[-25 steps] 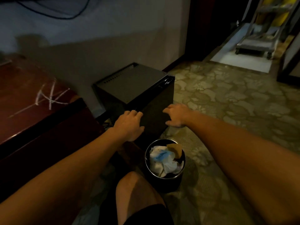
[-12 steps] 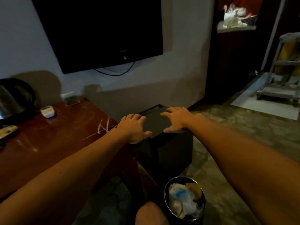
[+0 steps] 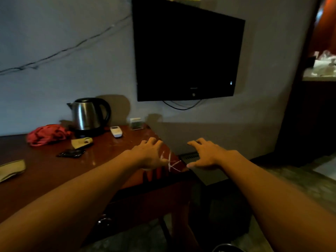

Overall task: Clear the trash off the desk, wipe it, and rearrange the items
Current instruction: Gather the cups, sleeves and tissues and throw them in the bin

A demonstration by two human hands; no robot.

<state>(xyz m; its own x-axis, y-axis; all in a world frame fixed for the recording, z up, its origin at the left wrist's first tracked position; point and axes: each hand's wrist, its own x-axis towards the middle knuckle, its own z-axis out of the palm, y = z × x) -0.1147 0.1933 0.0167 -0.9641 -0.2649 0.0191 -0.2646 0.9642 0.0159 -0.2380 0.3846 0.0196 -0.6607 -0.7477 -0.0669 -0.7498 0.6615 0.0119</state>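
Above the right end of the table, both hands hang empty: the left hand hovers over the scratched corner with its fingers loosely curved and holding nothing, and the right hand hovers past the table edge, over the dark cabinet beside it, spread and released as well. The things to be dealt with lie well to the left: a crumpled red cloth near the back, a yellowish wrapper just in front of the kettle, a dark flat wrapper nearer the middle, and a pale flat piece at the far left edge. A white remote and a small box sit near the wall. Much of the job seems undone, since trash is on the table and no wiping is evident. The main risk, as I judge it, is a reach across toward the wrappers catching the kettle and tipping it, or brushing the remote off the back edge. In this dim light the dark wrapper is easy to miss against the wood. The bin rim barely shows at the bottom, so a blind drop could land on the floor.
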